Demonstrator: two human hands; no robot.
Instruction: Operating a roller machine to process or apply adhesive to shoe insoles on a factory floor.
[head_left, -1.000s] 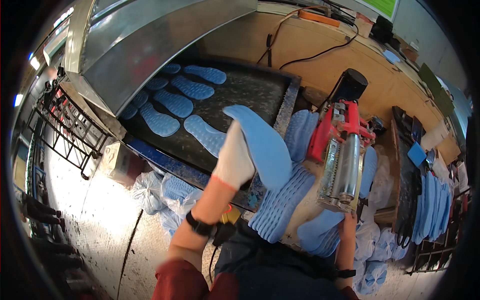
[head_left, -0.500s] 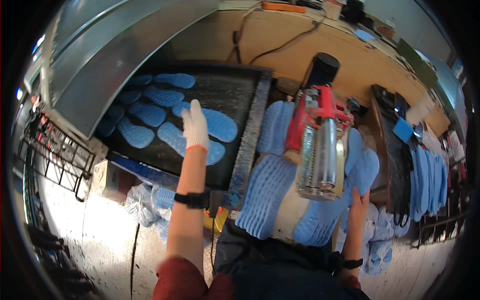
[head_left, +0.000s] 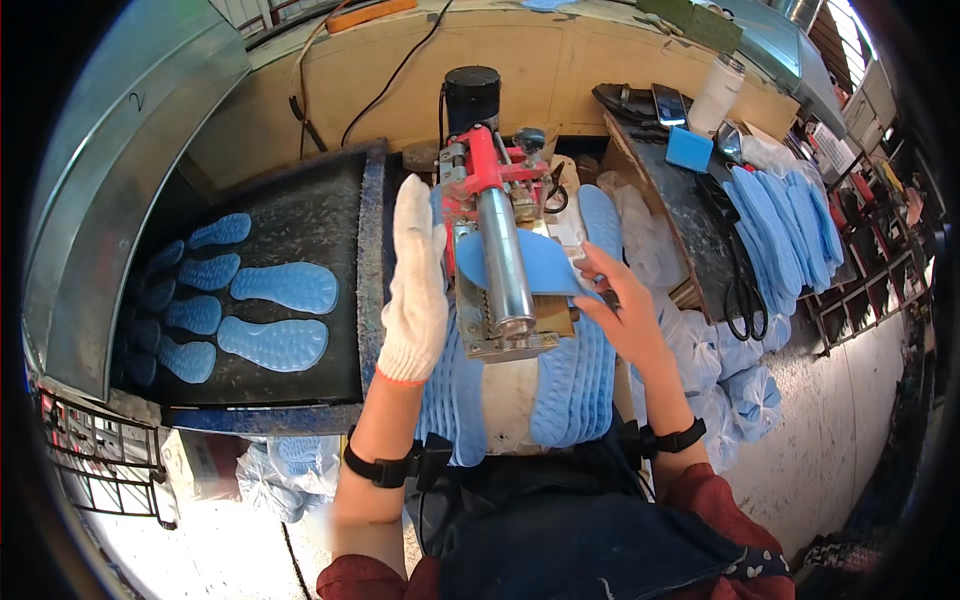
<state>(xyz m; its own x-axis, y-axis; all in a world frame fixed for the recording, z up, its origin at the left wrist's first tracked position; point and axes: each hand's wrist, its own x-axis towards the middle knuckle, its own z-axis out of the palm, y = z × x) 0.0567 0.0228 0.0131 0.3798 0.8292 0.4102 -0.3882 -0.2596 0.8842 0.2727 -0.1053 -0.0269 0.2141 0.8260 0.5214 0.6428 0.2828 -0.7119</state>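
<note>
A blue insole [head_left: 545, 262] lies across the red machine, partly hidden behind its silver roller [head_left: 507, 265]. At the insole's right end, my bare right hand [head_left: 628, 308] holds the edge between thumb and fingers. My left hand [head_left: 413, 275], in a white knit glove, is raised upright just left of the machine [head_left: 490, 165]. Its fingers lie straight and together, with nothing seen in them. Stacks of ridged blue insoles [head_left: 575, 385] stand below the roller, on both sides of a pale block [head_left: 508, 405].
At left, several blue insoles [head_left: 285, 288] lie on a black belt [head_left: 300, 210] beneath a metal hood [head_left: 100, 130]. A side table [head_left: 655, 180] at right carries a phone, a blue box [head_left: 688, 150], a bottle and more insoles [head_left: 780, 235]. Bagged insoles [head_left: 750, 400] sit on the floor.
My view has swung right. My left hand has left the insoles on the belt and come beside the machine. My right hand has brought an insole up to the roller.
</note>
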